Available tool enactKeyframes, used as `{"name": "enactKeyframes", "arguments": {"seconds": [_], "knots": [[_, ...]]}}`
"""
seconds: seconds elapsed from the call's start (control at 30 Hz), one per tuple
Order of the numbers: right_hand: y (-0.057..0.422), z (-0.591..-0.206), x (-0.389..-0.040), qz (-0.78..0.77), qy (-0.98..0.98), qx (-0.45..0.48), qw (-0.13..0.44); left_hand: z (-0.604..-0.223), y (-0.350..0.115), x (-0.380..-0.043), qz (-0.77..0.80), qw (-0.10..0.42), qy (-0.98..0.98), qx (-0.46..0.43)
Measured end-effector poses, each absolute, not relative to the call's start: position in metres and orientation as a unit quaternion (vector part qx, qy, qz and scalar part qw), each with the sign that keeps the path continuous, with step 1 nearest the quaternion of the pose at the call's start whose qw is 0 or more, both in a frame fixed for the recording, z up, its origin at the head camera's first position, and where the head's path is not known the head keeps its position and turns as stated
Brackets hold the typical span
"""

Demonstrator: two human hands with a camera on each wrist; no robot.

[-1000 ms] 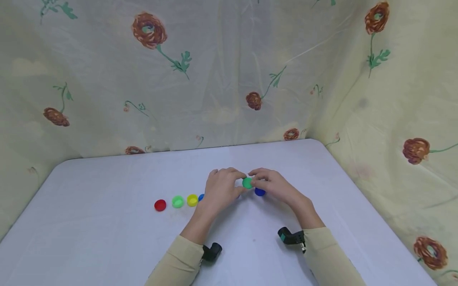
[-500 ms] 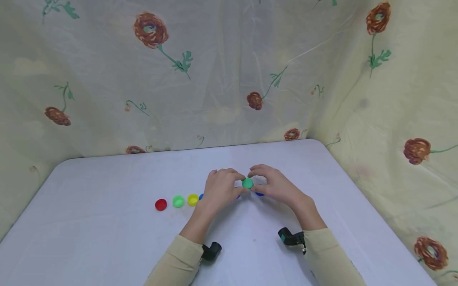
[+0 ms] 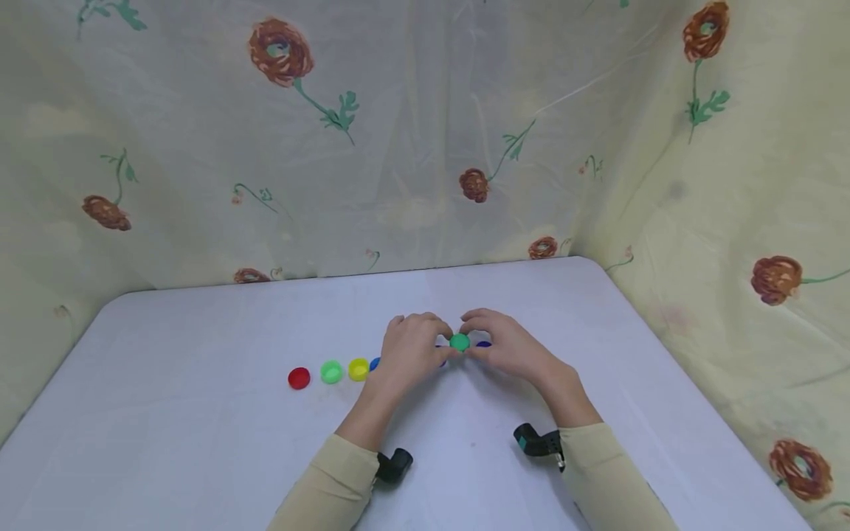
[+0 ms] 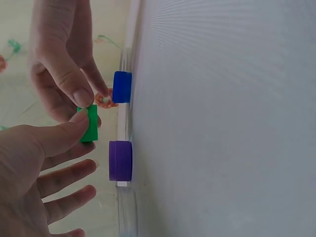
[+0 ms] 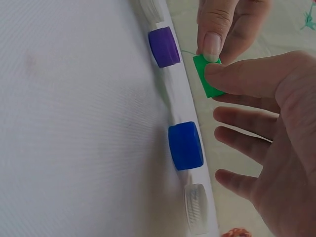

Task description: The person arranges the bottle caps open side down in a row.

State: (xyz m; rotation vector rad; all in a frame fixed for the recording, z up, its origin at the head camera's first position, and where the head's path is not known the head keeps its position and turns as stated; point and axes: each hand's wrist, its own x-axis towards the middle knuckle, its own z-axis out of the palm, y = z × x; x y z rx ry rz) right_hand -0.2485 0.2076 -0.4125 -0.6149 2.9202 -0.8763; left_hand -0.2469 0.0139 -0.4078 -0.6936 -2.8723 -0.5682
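Observation:
Both hands meet at a green bottle cap [image 3: 460, 342], raised above the white table. My left hand [image 3: 412, 352] pinches it from the left, thumb on its near side. From the right, my right hand [image 3: 513, 348] pinches the same cap between thumb and fingers. The left wrist view shows both thumbs side by side on the green cap [image 4: 93, 126], with the left hand's other fingers spread. Down on the table stand a blue bottle cap [image 5: 186, 146], near the right hand, and a purple bottle cap [image 4: 121, 161], near the left; both are partly covered in the head view.
Left of the hands lie a red cap [image 3: 299, 378], a light green cap [image 3: 331, 372], a yellow cap [image 3: 358, 369] and a partly hidden blue one. Clear ribbed caps [image 5: 196, 210] stand along the line too. Flowered cloth [image 3: 398, 147] hangs behind the table.
The right hand's fingers have spread away from the green cap, then come back round it. The left hand has stayed almost still, holding the cap.

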Motion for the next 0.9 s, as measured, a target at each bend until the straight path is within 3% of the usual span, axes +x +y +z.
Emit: {"name": "enactKeyframes", "arguments": {"seconds": [0.9], "knots": [[0.206, -0.426, -0.252, -0.257, 0.948, -0.186, 0.037, -0.415, 0.019, -0.244, -0.162, 0.003, -0.957, -0.241]]}}
